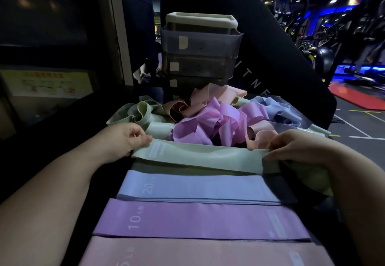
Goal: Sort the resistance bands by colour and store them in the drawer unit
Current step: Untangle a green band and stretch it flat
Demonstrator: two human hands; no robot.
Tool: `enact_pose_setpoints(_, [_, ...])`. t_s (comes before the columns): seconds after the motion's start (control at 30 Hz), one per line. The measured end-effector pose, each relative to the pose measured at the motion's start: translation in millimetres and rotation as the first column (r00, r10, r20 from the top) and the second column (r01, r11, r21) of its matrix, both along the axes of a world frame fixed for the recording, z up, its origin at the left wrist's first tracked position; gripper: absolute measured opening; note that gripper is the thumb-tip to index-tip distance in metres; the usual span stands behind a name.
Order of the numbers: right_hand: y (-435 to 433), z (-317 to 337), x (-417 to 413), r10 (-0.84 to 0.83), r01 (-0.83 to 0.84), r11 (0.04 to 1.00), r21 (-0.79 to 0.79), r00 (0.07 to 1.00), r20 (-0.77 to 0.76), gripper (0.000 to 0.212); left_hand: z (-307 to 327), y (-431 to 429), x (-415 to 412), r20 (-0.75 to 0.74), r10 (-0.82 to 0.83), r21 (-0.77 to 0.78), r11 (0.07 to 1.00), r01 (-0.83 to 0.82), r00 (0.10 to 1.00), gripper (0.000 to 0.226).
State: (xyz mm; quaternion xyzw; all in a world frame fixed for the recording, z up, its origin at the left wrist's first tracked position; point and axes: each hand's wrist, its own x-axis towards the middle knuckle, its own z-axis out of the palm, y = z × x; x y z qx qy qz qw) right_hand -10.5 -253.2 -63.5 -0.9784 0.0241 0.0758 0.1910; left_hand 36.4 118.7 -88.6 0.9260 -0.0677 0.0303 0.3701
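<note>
A pale green band (200, 158) is stretched flat between my hands. My left hand (127, 140) pinches its left end, and my right hand (295, 146) pinches its right end. Nearer to me lie three flat stacks: blue bands (198, 188) marked 20, purple bands (200, 221) marked 10 LB, and pink bands (187, 253). Beyond the green band is a tangled heap of purple (210, 119), green (139, 112), pink (210, 96) and blue (275, 109) bands. The grey drawer unit (200, 53) stands behind the heap, its drawers closed.
The bands lie on a dark surface (277, 192). A black padded panel (281, 57) rises behind the drawer unit. Gym machines (354, 36) and a red mat (358, 96) are at the far right. A dark wall with a yellow notice (48, 82) is on the left.
</note>
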Motion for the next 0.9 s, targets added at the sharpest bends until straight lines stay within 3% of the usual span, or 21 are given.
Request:
enact_pose_setpoints(0.07, [-3.3,1.2,1.5,0.024,-0.025,0.997,0.071,1.0,0.02,0.017,0.9,0.8,0.1,0.007,-0.008,-0.016,1.0,0.008,1.0,0.025])
enact_pose_setpoints(0.17, [-6.7,3.3,-0.1,0.061,-0.069,0.97,0.234,0.997,0.042,0.066,3.5,3.0,1.5,-0.052,-0.041,-0.183,0.983,0.031,0.998,0.024])
enact_pose_setpoints(0.23, [-11.8,0.3,2.1,0.074,-0.084,0.96,0.268,0.996,0.048,0.083,4.6,4.2,1.2,-0.067,-0.055,-0.213,0.976,0.039,0.996,0.024])
enact_pose_setpoints(0.27, [-13.1,-1.1,3.5,0.085,-0.096,0.966,0.239,0.995,0.056,0.078,4.3,4.4,0.8,-0.072,-0.059,-0.179,0.983,0.045,0.996,0.024])
enact_pose_setpoints(0.4, [-8.0,-4.0,5.5,0.054,-0.056,0.998,0.016,0.994,0.091,0.008,2.9,4.6,-2.5,-0.109,-0.113,-0.079,0.991,0.104,0.988,0.032])
enact_pose_setpoints(0.47, [-4.4,-6.7,5.1,0.071,-0.068,0.997,-0.042,0.994,0.08,0.007,1.7,7.0,-2.3,-0.129,-0.116,0.015,0.993,0.119,0.985,0.049])
enact_pose_setpoints(0.6, [0.0,-10.5,5.5,0.087,-0.078,0.994,-0.081,0.989,0.116,0.008,1.1,3.8,-2.3,-0.041,-0.044,0.061,0.997,0.046,0.998,0.016])
enact_pose_setpoints(0.8, [-1.8,-10.2,5.9,0.081,-0.068,0.993,-0.095,0.987,0.138,0.008,3.2,4.0,-3.2,-0.102,-0.077,-0.012,0.997,0.076,0.992,0.013])
enact_pose_setpoints(0.9, [-1.6,-10.5,4.9,0.09,-0.079,0.993,-0.093,0.988,0.126,0.009,2.9,2.6,-5.5,-0.116,-0.109,0.023,0.993,0.113,0.987,0.013])
